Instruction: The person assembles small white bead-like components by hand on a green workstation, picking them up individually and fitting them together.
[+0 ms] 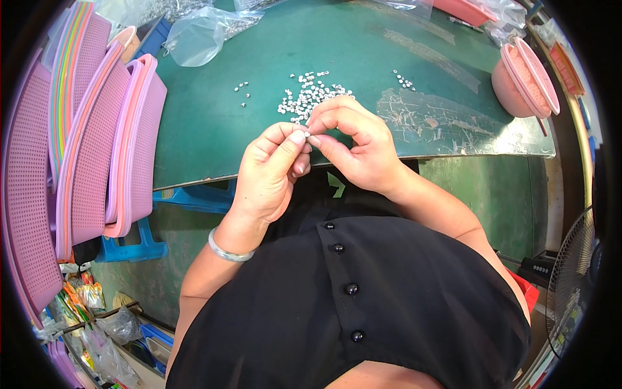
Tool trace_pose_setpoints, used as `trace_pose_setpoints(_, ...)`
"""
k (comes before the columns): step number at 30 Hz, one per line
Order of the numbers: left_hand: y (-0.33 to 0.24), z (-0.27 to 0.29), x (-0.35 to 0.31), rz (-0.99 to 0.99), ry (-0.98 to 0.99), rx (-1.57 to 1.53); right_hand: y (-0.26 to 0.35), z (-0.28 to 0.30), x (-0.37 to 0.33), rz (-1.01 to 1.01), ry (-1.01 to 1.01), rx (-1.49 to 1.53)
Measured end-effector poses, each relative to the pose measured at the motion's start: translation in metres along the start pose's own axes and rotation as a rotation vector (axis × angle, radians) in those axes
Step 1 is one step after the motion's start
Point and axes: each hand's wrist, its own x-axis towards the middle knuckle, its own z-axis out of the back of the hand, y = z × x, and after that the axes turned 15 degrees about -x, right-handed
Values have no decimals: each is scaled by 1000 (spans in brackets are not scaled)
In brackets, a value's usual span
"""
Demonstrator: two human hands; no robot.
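Both hands meet over the near edge of the green table (201, 142). My left hand (272, 165), with a pale bangle (230, 251) on its wrist, pinches a tiny silvery-white piece (307, 134) between thumb and fingertips. The thumb and forefinger of my right hand (359, 142) close on the same piece from the other side. Just beyond my fingers lies a loose pile of similar small silvery pieces (311, 94). A few more pieces (242, 91) are scattered to its left, and another little group (403, 81) sits to its right. Their exact kind is too small to make out.
Stacked pink and purple perforated baskets (139, 142) rise at the left, beside a blue stool (133, 243). Clear plastic bags (206, 39) lie along the far side. A pink bucket-like container (521, 78) stands at the right table edge, and a fan (573, 279) is at lower right.
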Motion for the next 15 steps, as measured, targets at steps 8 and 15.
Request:
trace_pose_setpoints(8,2,6,2,-52,106,78,-1,-2,0,2,-20,38)
trace_pose_setpoints(15,-1,6,3,-70,147,159,0,-1,0,8,-25,29)
